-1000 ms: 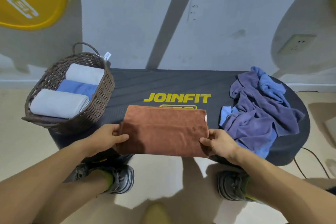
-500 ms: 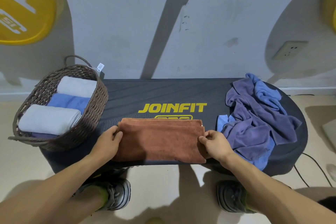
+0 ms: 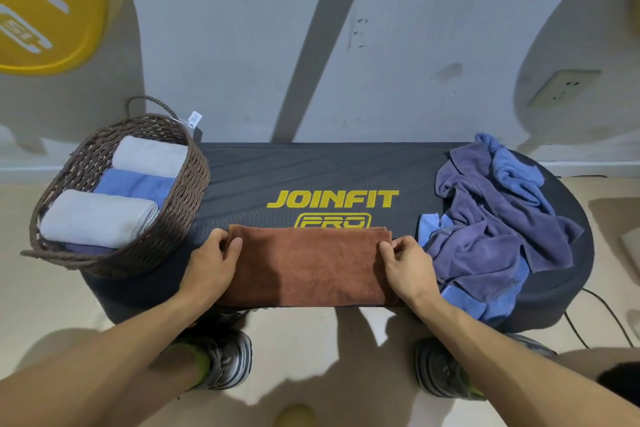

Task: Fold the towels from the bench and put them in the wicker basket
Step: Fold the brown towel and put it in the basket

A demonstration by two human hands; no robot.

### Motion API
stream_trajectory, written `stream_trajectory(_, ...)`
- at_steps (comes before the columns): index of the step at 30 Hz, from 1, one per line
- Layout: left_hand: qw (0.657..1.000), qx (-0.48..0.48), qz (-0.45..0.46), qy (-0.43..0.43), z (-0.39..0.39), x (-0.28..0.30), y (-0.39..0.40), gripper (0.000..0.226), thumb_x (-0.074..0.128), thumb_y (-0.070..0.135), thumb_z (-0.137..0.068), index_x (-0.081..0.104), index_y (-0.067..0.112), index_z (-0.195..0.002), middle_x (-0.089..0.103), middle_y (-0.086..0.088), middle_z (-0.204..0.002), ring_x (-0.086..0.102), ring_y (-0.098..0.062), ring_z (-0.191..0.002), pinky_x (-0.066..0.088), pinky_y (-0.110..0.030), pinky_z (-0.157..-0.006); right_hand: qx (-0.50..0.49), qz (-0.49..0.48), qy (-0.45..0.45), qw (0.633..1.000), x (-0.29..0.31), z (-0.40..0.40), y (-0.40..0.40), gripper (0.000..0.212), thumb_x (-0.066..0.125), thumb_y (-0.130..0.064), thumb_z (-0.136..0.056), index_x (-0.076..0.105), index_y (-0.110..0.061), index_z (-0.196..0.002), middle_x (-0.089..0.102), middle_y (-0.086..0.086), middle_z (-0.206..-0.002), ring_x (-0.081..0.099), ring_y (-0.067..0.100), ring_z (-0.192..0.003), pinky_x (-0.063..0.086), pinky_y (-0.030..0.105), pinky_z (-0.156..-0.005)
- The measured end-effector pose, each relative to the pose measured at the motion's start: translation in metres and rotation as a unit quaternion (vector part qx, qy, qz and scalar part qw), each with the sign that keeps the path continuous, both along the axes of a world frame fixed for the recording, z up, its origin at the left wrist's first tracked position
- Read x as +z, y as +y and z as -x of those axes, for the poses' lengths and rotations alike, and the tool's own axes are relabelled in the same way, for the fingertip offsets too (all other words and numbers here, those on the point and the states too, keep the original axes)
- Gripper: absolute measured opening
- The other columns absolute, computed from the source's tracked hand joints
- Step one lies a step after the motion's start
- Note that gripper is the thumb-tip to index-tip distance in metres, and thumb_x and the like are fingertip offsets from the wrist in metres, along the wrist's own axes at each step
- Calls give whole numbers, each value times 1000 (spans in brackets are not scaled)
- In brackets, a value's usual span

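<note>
The brown towel [image 3: 308,267] lies folded flat at the near edge of the dark worktop [image 3: 277,177], just below the yellow lettering. The left hand [image 3: 211,267] pinches the towel's far left corner, fingers [image 3: 221,239] curled over the edge and thumb on top. The right hand [image 3: 410,269] pinches the far right corner in the same manner. The wicker basket [image 3: 180,218] sits on the left end of the worktop and holds two grey folded towels and a blue one. A heap of unfolded towels [image 3: 491,229], purple and blue, lies at the right end.
</note>
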State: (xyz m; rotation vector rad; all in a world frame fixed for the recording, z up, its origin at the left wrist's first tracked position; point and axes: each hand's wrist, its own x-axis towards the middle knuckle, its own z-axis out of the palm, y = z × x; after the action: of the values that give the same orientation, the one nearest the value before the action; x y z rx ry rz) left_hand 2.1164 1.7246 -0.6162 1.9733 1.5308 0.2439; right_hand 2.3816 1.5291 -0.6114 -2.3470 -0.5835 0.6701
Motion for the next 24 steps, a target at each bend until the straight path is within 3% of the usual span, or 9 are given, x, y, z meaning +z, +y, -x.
stream_trajectory(5, 999, 13, 3, 29, 2, -3, 3, 18, 47, 32, -100, 48, 17, -89, 60, -8, -79, 63, -38, -86, 38, -37, -67, -11, 5, -20, 1000, -3, 1, 4, 20, 49, -33, -100, 53, -14, -96, 65, 7, -90, 61, 29, -88, 47, 36, -76)
stream_trajectory(10, 999, 25, -5, 47, 2, -4, 0, 19, 46, 30, -101, 45, 13, -92, 60, -14, -82, 63, -41, -88, 41, -39, -69, -5, -10, -50, 999, -3, 2, 4, 21, 48, -36, -100, 48, -16, -93, 62, 5, -82, 60, 31, -81, 41, 34, -66)
stream_trajectory(14, 998, 19, -7, 62, 2, -4, -2, 22, 51, 34, -98, 45, 14, -93, 60, -10, -82, 64, -40, -87, 44, -40, -70, 4, 22, -58, 998, -4, -2, 8, 24, 55, -37, -97, 53, -13, -93, 66, 8, -86, 64, 30, -85, 44, 33, -68)
stream_trajectory(18, 991, 20, -21, 131, 5, 1, 5, 36, 55, 46, -94, 43, 13, -98, 67, -16, -91, 66, -39, -90, 48, -42, -73, 29, 75, -96, 992, 0, -9, 6, 44, 57, -56, -90, 57, -12, -88, 66, 4, -78, 65, 26, -79, 49, 34, -64)
stream_trajectory(20, 984, 11, -41, 173, 4, 8, 6, 43, 57, 48, -92, 41, 10, -106, 68, -18, -95, 66, -40, -90, 48, -43, -72, 45, 109, -135, 984, 4, -8, 4, 57, 54, -73, -78, 55, -16, -82, 62, -1, -72, 62, 23, -72, 43, 30, -57)
stream_trajectory(22, 985, -12, -95, 147, -1, 19, 4, 40, 66, 37, -88, 43, 11, -107, 64, -16, -98, 65, -41, -88, 50, -45, -72, 80, 142, -168, 972, 7, -6, 5, 64, 52, -79, -71, 52, -16, -83, 62, -2, -74, 62, 23, -71, 41, 29, -56)
stream_trajectory(24, 979, -89, -160, 91, -11, 28, -5, 36, 75, 21, -81, 52, 11, -106, 56, -14, -100, 61, -39, -89, 50, -47, -76, 114, 162, -172, 965, 8, -6, 6, 62, 58, -72, -74, 54, -13, -94, 64, 3, -90, 64, 25, -83, 45, 30, -64)
